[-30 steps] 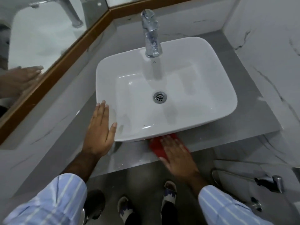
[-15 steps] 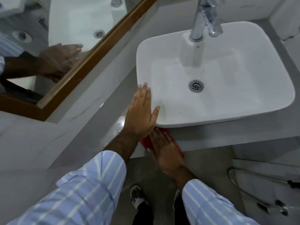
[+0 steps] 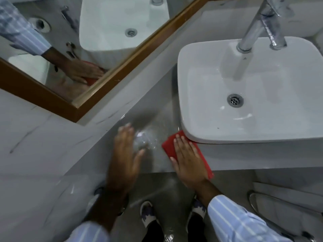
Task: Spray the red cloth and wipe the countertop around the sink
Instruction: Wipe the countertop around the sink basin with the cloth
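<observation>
My grey countertop (image 3: 150,119) carries the white sink (image 3: 201,131) at the right of the frame. The red cloth (image 3: 168,145) lies flat at centre, touching the sink's corner, under my right hand (image 3: 189,159).

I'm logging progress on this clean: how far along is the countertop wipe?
Done: none provable. In hand: the right hand presses the red cloth flat at the sink's front-left corner; the left hand is open, blurred. Left: the wet-looking countertop beside the sink.

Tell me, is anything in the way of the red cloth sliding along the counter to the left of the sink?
Only the left hand. It hovers or rests, blurred, over the wet countertop just left of the red cloth, which the right hand presses flat beside the sink.
</observation>
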Available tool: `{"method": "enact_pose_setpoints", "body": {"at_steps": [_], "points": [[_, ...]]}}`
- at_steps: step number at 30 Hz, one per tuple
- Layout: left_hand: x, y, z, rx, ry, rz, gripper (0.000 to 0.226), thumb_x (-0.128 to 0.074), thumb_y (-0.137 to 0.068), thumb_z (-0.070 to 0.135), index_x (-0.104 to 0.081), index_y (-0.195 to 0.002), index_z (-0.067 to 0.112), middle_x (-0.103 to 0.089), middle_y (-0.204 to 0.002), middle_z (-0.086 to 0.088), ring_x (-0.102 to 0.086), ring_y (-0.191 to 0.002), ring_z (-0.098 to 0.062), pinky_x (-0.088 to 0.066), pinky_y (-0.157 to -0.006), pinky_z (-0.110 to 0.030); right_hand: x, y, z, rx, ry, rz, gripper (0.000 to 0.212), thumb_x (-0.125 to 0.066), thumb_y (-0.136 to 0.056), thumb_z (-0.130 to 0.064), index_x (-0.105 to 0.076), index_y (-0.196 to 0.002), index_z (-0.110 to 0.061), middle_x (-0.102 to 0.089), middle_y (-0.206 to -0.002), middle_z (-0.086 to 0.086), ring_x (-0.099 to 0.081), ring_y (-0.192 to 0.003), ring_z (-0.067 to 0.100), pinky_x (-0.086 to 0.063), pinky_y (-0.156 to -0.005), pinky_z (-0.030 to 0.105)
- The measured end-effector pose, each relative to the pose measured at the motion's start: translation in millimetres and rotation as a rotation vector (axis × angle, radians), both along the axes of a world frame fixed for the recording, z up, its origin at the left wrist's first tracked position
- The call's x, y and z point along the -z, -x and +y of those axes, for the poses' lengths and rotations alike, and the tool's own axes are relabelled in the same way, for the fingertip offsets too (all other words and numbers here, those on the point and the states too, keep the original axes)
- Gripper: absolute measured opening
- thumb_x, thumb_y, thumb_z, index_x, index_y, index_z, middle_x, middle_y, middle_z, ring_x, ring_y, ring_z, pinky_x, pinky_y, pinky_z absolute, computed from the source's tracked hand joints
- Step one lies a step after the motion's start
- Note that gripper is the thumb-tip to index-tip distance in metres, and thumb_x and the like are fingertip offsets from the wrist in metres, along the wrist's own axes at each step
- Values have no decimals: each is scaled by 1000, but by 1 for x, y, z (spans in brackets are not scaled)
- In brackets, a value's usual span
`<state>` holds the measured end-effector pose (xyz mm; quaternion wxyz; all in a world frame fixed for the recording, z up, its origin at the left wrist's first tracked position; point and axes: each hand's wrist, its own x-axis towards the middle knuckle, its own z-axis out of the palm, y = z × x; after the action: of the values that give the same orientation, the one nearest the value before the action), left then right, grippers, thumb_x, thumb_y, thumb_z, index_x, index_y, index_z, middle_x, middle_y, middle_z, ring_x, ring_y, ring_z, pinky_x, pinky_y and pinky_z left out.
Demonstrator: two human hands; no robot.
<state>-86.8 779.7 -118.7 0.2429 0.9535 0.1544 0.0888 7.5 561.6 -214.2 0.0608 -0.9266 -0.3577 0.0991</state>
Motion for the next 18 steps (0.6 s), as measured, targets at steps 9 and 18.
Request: {"method": "enact_pose_setpoints", "body": {"at_steps": [9,18], "points": [[8,177,216,-486,-470,503,89,-22,-104,64,-1,-166,4,12,-173,-25,-18,-154,-54,-16,-128,-60,-11,-63,104,7,-12,23,70,-30,-110,-44,-13,-164,-2,-11,-175,15,-7,-162,29,-13,-131,49],[-2,132,191,-497,-655,81,96,-43,-101,63,-3,-167,6,-2,-175,-21,-11,-161,-45,-26,-120,-71,2,0,40,113,38,24,71,-18,-110,-50,-9,-165,-8,-9,-175,12,-5,-162,26,-19,-131,48]]}}
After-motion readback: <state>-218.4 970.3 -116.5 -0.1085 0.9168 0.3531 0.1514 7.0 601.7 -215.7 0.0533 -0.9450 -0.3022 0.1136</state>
